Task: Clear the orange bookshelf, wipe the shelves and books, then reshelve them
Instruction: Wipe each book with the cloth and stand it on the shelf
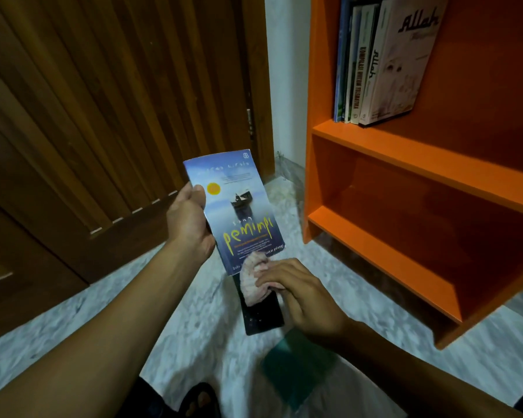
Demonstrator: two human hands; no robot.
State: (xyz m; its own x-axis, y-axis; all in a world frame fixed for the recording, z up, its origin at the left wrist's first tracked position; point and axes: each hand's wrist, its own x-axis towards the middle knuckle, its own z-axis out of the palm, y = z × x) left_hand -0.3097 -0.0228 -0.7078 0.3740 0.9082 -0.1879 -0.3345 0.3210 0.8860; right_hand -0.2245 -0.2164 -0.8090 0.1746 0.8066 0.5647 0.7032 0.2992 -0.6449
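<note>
The left hand (191, 220) grips a blue paperback (236, 206) by its spine edge, thumb on the cover (title "Pemimpi" in yellow), holding it above the marble floor (73, 312). The right hand (302, 291) pinches a pale cloth (254, 279) against the book's lower corner. Beside them stands the orange bookshelf (405, 152); several upright books (384, 61) lean on its upper shelf.

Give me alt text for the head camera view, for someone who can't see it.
A person's left hand holds up a blue paperback while the right hand presses a pale cloth to its lower edge. To the right, an orange bookshelf holds a few upright books on an upper shelf; the lower shelves shown are bare.
</note>
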